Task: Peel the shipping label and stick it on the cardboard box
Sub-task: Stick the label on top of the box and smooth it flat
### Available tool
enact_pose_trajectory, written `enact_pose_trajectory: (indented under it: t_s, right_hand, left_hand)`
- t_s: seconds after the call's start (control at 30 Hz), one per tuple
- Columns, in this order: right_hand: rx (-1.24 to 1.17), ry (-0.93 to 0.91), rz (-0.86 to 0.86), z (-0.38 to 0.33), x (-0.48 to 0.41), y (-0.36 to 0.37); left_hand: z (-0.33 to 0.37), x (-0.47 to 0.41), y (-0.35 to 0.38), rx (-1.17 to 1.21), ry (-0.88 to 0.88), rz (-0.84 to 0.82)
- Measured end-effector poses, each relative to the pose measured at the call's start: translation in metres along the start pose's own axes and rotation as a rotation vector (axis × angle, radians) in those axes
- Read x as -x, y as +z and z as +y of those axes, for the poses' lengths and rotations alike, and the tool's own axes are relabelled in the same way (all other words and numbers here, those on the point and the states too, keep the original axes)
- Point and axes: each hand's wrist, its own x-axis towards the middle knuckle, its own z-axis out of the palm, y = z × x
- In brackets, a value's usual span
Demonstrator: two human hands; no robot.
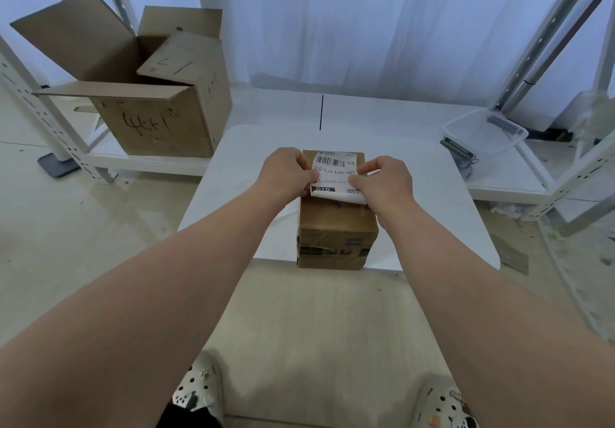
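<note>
A small brown cardboard box (336, 224) stands on the white table (233, 178), at its near edge. Over the box's top I hold a white shipping label (333, 165) with a barcode and printed numbers. My left hand (287, 174) pinches the label's left edge. My right hand (386, 183) pinches its right edge, where the lower corner curls up. The far part of the label lies flat over the box top; whether it is stuck down I cannot tell.
A large open cardboard box (146, 88) with handwriting sits on a low shelf at the left. A clear plastic tub (486, 131) rests on the shelf at the right. Metal rack uprights (545, 38) flank both sides. White curtains hang behind.
</note>
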Motion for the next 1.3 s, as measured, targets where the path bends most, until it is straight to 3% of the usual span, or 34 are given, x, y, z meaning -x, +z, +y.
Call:
enact_pose_trajectory:
  t_s: [1.3]
  right_hand:
    - [0.122,-0.069,-0.041,0.0012,-0.0001,0.0002]
  left_hand:
    - [0.0018,0.0014,0.0042,-0.119,0.001,0.028]
